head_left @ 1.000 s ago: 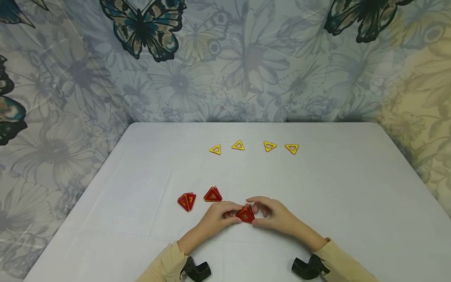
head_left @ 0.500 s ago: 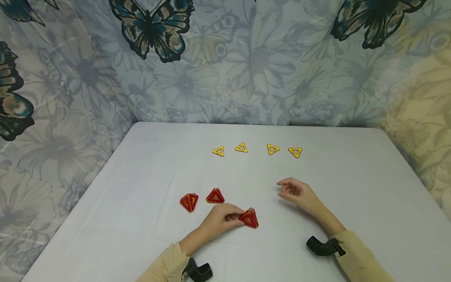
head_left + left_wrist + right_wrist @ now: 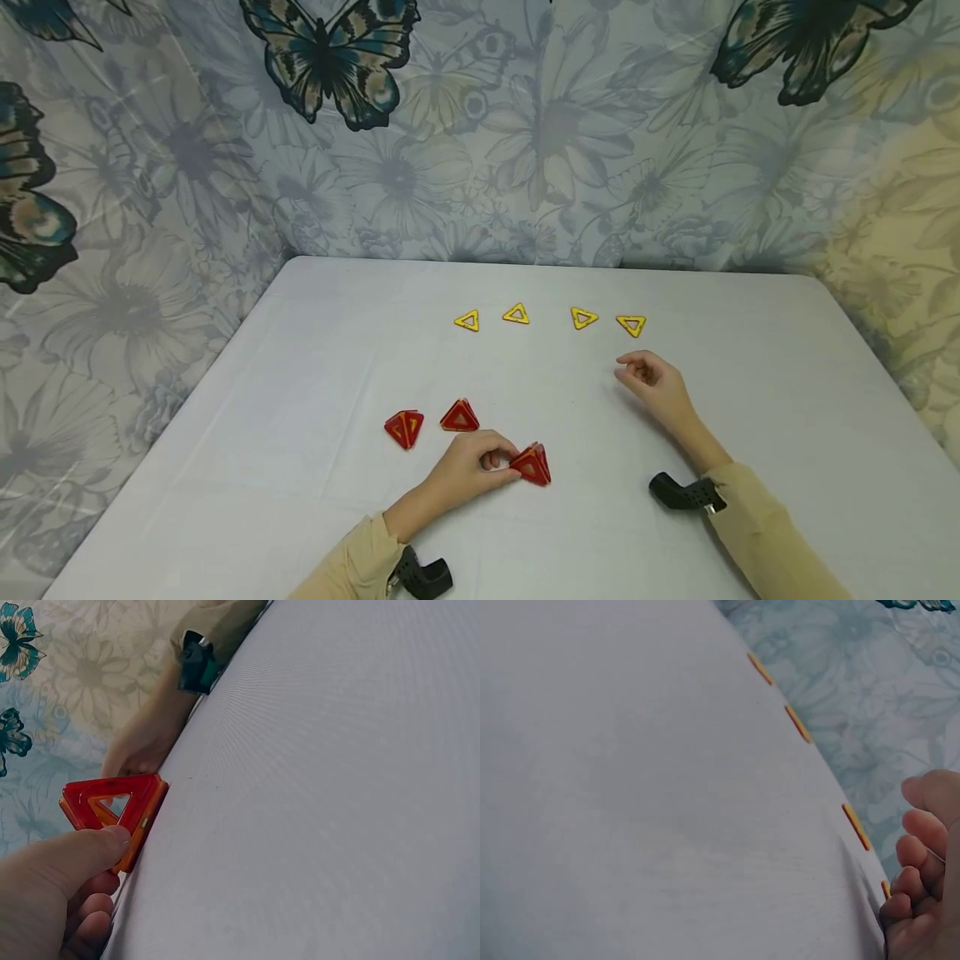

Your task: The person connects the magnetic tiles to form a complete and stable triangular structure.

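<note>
My left hand pinches a small red pyramid of magnetic triangle tiles, near the table's middle. In the left wrist view the thumb presses its red frame; the fingers behind it are partly hidden. My right hand holds nothing, its fingers loosely curled over the table just short of the rightmost yellow triangle tile. Two more red pyramids stand left of my left hand: one beside its knuckles, another farther left.
Three other yellow triangle tiles lie flat in the back row: far left, second and third. Beneath everything is a white table. Flowered cloth hangs behind it.
My right hand has let go of the red pyramid and moved right and away toward the yellow tiles. The left hand keeps its pinch on the pyramid. The view has shifted slightly.
</note>
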Demonstrator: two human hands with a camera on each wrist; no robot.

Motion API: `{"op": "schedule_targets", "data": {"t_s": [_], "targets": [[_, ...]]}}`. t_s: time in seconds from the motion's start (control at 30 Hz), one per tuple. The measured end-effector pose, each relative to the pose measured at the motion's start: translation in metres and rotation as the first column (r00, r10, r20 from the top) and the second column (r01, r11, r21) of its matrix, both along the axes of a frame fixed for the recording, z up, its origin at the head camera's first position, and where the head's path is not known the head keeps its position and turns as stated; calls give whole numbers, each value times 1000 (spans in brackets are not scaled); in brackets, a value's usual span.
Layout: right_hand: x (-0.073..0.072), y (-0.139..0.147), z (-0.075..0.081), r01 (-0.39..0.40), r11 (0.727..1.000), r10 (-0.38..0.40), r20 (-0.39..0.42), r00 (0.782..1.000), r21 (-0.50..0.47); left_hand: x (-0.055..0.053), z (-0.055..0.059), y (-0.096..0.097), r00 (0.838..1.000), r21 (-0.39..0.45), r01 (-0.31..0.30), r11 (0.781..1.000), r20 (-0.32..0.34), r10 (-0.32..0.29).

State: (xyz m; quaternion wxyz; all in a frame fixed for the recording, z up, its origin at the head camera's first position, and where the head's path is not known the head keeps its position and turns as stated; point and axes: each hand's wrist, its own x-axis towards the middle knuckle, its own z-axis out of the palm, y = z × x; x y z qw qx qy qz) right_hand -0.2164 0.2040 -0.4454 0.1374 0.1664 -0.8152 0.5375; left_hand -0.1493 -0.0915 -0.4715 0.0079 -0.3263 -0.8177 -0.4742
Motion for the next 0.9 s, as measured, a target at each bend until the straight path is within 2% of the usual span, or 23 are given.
{"op": "schedule_targets", "data": {"t_s": [0.2,0.33,0.43,0.57,0.73,0.9], "targets": [[-9,1,3,97,995,-96,-13,995,31,0,0,2,999,16,-47,999,-13,47],[-13,4,3,132,990,-132,-12,991,43,-2,-1,4,997,21,-76,997,-32,77],[-21,11,-6,151,988,-151,4,989,38,-2,0,5,986,24,-150,988,-73,152],[-31,19,-21,166,986,-167,23,986,34,-1,2,9,961,43,-242,969,-124,245],[-35,19,-26,149,989,-149,8,989,15,-1,3,22,959,83,-245,966,-126,254],[-36,16,-29,156,988,-156,4,988,3,-13,3,45,958,105,-236,966,-144,249]]}}
